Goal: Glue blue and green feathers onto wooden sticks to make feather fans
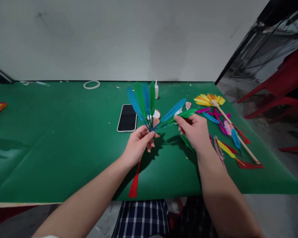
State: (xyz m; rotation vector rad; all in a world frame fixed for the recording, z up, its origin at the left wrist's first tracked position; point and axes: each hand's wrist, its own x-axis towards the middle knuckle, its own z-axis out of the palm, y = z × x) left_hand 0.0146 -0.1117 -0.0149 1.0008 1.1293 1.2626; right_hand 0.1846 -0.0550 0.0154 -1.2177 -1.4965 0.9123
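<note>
In front of me my left hand [140,143] pinches the base of a fan of blue and green feathers [138,100], which spread upward from the fingers. A red tassel [134,185] hangs below that hand. To the right, my right hand [192,129] is closed on a green feather [187,113] between thumb and fingertips. The thin end of this feather points left toward the fan's base. Just above it a blue feather [173,109] slants out from the fan. Whether the green feather's tip touches the base I cannot tell.
A phone [127,118] lies behind my left hand, and a small white bottle [156,91] stands further back. On the right are a yellow feather fan [210,99] with a wooden stick and several loose feathers [225,148]. A white ring [91,85] lies near the wall.
</note>
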